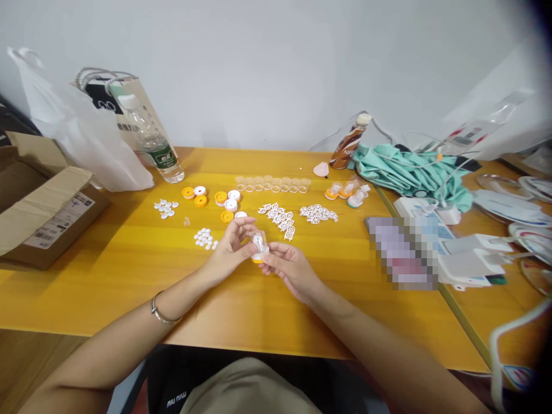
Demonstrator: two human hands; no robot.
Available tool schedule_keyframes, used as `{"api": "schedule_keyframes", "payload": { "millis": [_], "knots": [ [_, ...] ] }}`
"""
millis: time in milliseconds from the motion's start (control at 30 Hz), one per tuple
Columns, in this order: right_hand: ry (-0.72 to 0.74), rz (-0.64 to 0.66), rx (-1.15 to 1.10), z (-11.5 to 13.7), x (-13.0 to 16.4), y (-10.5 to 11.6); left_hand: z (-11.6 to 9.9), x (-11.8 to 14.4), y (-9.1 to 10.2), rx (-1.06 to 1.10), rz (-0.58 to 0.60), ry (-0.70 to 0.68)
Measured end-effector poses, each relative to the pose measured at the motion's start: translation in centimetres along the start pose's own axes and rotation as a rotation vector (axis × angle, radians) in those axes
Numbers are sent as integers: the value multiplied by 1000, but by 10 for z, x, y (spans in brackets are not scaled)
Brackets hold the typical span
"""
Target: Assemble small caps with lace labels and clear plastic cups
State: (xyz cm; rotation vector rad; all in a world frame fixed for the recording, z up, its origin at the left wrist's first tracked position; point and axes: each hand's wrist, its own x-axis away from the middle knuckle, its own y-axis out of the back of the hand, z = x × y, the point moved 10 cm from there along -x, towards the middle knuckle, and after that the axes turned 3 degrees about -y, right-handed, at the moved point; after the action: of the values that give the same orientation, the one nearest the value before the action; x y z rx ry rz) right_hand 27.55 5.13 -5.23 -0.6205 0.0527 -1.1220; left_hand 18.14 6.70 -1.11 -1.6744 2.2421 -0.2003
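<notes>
Between my two hands, above the table, is a small clear-domed capsule with a white and orange base (259, 248). My left hand (233, 244) grips its left side and top edge. The fingers of my right hand (290, 267) close on its base from the right. Just beyond lie white lattice pieces (282, 219) and a second group of lattice pieces (318, 214). Orange and white round bases (232, 204) stand behind my left hand, with small white discs (204, 237) to its left. Clear cups (272, 184) form rows farther back.
Domed capsules (347, 191) sit at the back right, near a brown drink bottle (349, 142) and a teal folded umbrella (409, 169). A phone (399, 253) and white chargers (470, 256) lie right. At left are a water bottle (159, 152), a plastic bag (86, 132) and a cardboard box (47, 213).
</notes>
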Motion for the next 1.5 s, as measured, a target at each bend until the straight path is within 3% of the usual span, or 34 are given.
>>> {"api": "schedule_keyframes", "payload": {
  "millis": [167,300,433,567,733,900,1100,1367,1500],
  "knots": [
    [16,12,-9,1,0,-1,6,1,-8,80,65,72],
    [36,3,22,3,1,0,-3,1,-1,-5,-4,-17],
    [38,-3,13,4,1,0,7,2,-9,78,59,83],
    [57,-21,58,5,1,1,-2,1,-1,-20,-13,-17],
    [11,-10,5,1,0,1,2,1,-5,58,63,64],
    [137,-80,146,13,1,7,3,0,2,-155,-5,67],
    [112,-41,170,7,-1,4,-3,2,-6,-321,49,43],
    [143,-58,174,10,-1,5,-1,2,-7,-249,70,83],
    [184,-143,116,14,-2,15,9,-1,-3,-184,41,93]
  ]
}}
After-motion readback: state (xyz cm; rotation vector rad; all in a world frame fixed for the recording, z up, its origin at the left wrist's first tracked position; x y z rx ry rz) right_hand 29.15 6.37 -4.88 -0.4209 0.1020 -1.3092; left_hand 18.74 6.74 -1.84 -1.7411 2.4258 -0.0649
